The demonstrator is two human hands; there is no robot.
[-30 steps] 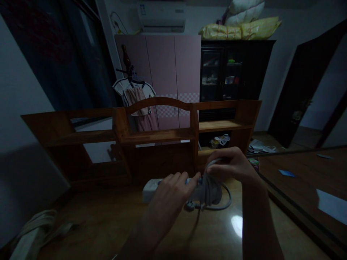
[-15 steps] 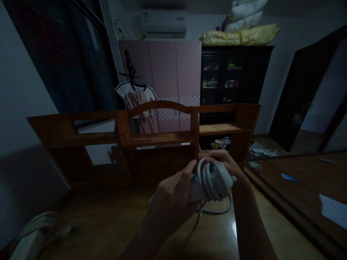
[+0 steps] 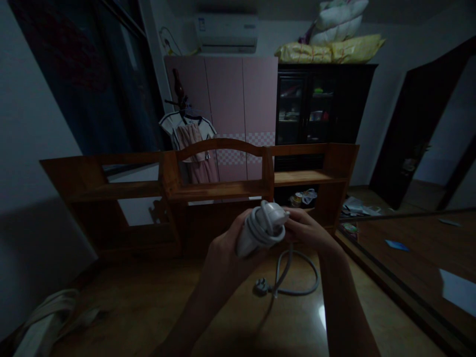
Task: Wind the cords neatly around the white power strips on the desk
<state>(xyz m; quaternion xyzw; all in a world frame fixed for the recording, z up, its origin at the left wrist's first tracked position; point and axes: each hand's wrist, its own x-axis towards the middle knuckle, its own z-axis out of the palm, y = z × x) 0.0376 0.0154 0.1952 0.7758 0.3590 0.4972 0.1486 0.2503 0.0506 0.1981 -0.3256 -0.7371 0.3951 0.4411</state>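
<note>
In the middle of the head view, a white power strip (image 3: pixel 245 244) is tilted up, with its grey cord (image 3: pixel 265 229) wound several times round its far end. My left hand (image 3: pixel 222 263) is closed round the strip's body. At the strip's right side, my right hand (image 3: pixel 311 231) pinches the cord near the end cap; its fingertips are partly hidden. From there the free cord hangs in a loop. Its plug (image 3: pixel 261 286) shows below the hands, over the light wooden surface (image 3: pixel 163 302).
A wooden shelf unit (image 3: pixel 219 190) stands across the far side of the surface. At the lower left lies a pale object with a wound strap or cord (image 3: pixel 55 307). A ledge (image 3: pixel 394 287) runs along the right, with a paper sheet (image 3: pixel 458 293) beyond it.
The power strip has turned in my left hand and shifted left, its end cap now pointing up. My right hand has come off its top to the cord. The plug has come into view.
</note>
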